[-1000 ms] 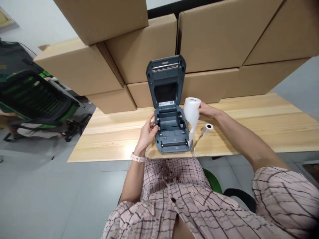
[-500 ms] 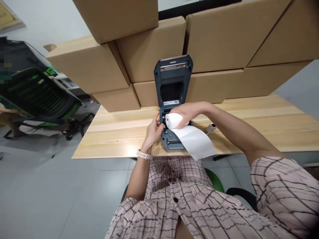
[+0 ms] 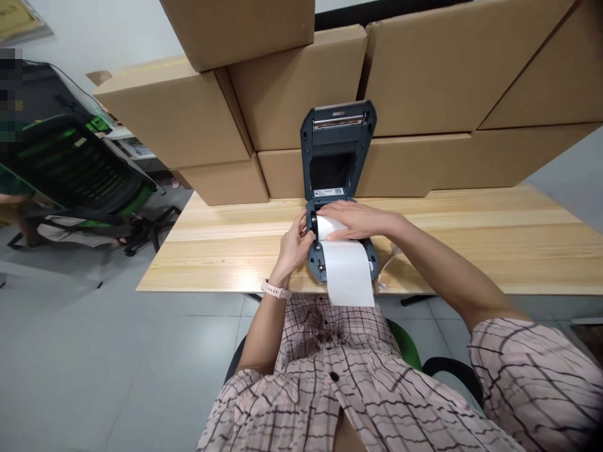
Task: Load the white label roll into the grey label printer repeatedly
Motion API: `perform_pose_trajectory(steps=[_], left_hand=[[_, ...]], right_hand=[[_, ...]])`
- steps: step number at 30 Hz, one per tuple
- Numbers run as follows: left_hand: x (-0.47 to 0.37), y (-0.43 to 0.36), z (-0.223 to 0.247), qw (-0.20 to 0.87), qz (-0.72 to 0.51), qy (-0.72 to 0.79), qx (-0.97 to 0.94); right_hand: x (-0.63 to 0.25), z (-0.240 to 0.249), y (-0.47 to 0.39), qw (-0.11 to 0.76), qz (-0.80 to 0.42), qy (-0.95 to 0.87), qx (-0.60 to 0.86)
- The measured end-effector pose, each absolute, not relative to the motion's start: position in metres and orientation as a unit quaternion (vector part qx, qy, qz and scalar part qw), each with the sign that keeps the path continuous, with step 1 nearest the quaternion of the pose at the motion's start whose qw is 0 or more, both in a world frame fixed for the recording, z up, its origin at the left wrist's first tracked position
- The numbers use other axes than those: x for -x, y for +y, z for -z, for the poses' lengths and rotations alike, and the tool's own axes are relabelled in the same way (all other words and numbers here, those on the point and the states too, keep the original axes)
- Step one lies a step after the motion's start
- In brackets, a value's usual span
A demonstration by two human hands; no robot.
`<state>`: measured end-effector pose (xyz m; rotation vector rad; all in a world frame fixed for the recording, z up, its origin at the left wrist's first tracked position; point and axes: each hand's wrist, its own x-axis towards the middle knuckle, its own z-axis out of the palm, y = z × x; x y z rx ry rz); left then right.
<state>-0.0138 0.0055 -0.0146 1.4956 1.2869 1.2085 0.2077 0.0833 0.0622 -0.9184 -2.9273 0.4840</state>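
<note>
Clock centred on the printer (image 3: 335, 168), 12 = away from the wearer.

10 o'clock, far off: chair (image 3: 78, 166), someone partly in view by it. 9 o'clock: left hand (image 3: 296, 246) on the base's left edge, fingers outside, thumb up on the rim — reads as closed round that edge, steadying it. Band (image 3: 276, 290) on that wrist.

Centre: printer on the table (image 3: 211, 267), lid (image 3: 340, 145) up toward 12, leaning near the boxes (image 3: 296, 100). Roll (image 3: 328, 226) is lying in the bay, left end against the black holder (image 3: 314, 223). Right end is under the hand, so can't tell if that side is seated. Strip (image 3: 348, 273) runs to 6, across the front roller and past the front edge, fairly straight.

Right hand (image 3: 362, 220) comes in from 3, palm down, fingers behind the roll and thumb in front — clamped on it, by my read. Thin white strand (image 3: 383, 276) at 4, mostly behind the arm.

Status, my call: roll in, paper led out front. Open items: both hands on, seating unconfirmed, lid not shut.
</note>
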Motion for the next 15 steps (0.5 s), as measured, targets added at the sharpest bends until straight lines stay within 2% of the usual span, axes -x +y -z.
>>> perform_pose_trajectory(steps=[4,9,15], left_hand=[[0.014,0.004,0.015,0.403,-0.485,0.496,-0.597],[0.008,0.002,0.016,0.381,-0.486,0.526,-0.585],[0.006,0.001,0.015,0.363,-0.475,0.556,-0.578]], right_hand=[[-0.233,-0.044,0.018,0.119,-0.174,-0.948,0.240],[-0.237,-0.024,-0.037,0.148,-0.169,-0.934,0.277],[-0.228,-0.017,-0.042,0.188,-0.145,-0.927,0.288]])
